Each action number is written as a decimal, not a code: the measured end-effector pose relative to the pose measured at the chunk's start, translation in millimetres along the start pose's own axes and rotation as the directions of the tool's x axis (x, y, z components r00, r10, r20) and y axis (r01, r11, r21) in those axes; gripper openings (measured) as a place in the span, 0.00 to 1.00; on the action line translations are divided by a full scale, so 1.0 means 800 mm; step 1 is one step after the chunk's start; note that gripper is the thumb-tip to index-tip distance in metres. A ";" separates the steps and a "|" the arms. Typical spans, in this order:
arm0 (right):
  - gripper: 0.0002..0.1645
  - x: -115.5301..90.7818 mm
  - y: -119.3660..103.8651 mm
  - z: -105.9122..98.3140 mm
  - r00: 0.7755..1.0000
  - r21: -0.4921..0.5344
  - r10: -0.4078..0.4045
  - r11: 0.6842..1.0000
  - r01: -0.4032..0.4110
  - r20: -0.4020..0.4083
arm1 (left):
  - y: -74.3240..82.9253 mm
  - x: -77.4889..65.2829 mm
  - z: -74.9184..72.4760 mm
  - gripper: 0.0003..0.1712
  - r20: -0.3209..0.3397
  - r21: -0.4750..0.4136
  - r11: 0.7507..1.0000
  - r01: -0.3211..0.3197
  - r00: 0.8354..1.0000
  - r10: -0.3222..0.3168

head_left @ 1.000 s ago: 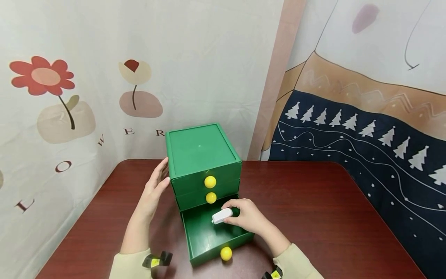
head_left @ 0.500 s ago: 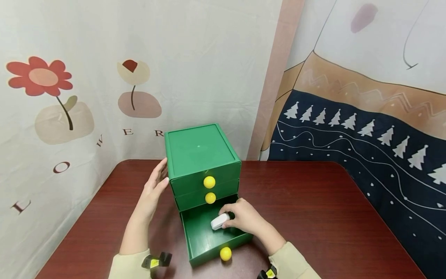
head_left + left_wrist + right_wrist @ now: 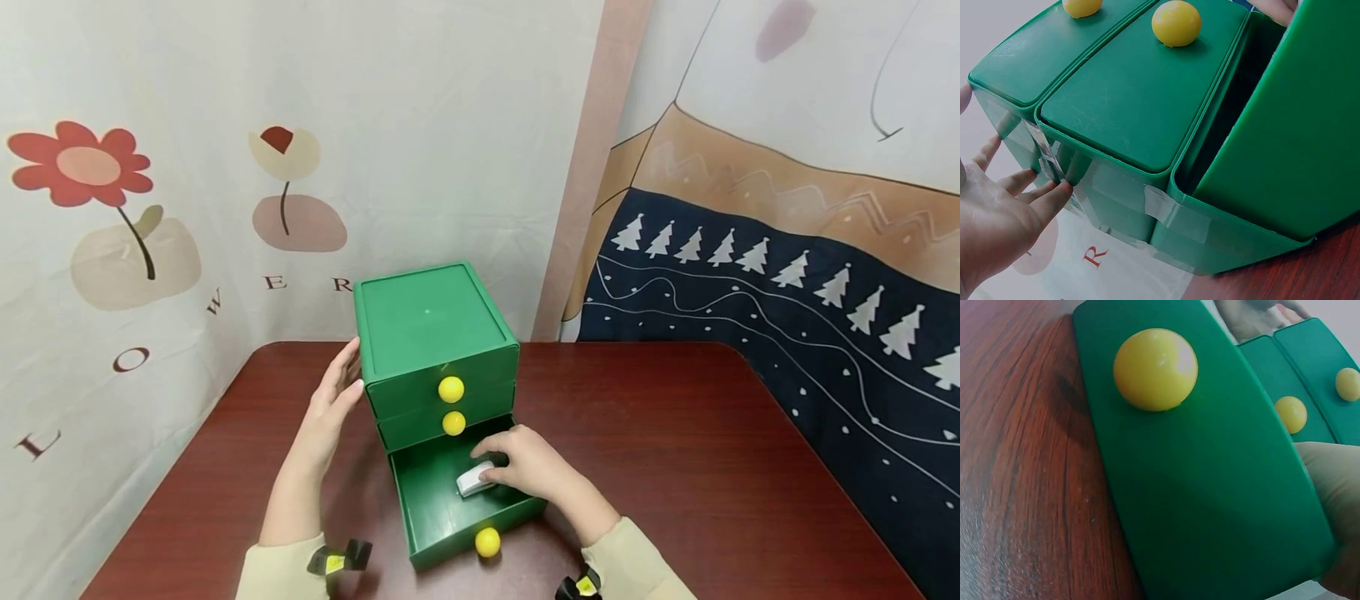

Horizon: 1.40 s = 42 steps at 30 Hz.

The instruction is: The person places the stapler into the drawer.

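Note:
A green drawer cabinet [image 3: 431, 321] with yellow ball knobs stands on the table. Its bottom drawer [image 3: 427, 508] is pulled out, while the two upper ones are closed. Inside that drawer lies a small white oblong object [image 3: 472, 481], its exact kind unclear. My right hand [image 3: 528, 467] is over the drawer, thumb at the object's near end and index finger raised off it. Against the cabinet's left side rest the fingertips of my left hand [image 3: 1007, 212], fingers extended. In the right wrist view the drawer front [image 3: 1210, 481] hides the white object and most of the right hand.
The dark red wooden table [image 3: 675, 467] extends on both sides of the cabinet. Behind it hangs a pale curtain [image 3: 450, 150] with flower prints, and a dark blue tree-patterned cloth [image 3: 712, 308] is at the right. The drawer's yellow knob [image 3: 487, 542] juts toward me.
My right hand has lowered the white object onto the drawer floor, and its fingers have spread away from it. The left hand stays against the cabinet.

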State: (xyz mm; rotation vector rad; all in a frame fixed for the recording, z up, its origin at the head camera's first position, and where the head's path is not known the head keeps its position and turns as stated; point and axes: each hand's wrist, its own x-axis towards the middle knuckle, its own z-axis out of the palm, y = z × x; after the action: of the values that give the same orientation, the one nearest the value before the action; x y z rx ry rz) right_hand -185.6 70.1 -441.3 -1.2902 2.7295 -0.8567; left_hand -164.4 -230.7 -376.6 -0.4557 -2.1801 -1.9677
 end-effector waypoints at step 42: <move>0.24 -0.101 -0.014 0.040 0.985 0.506 -0.170 0.852 0.137 0.020 | -0.001 -0.002 -0.001 0.31 0.002 -0.004 1.000 -0.010 1.000 0.010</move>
State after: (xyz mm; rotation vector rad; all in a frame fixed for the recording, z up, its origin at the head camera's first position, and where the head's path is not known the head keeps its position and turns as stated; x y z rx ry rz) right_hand -116.5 107.0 -480.8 -1.3868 2.1471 -1.3954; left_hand -163.4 -231.6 -377.9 -0.4687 -2.1714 -1.9678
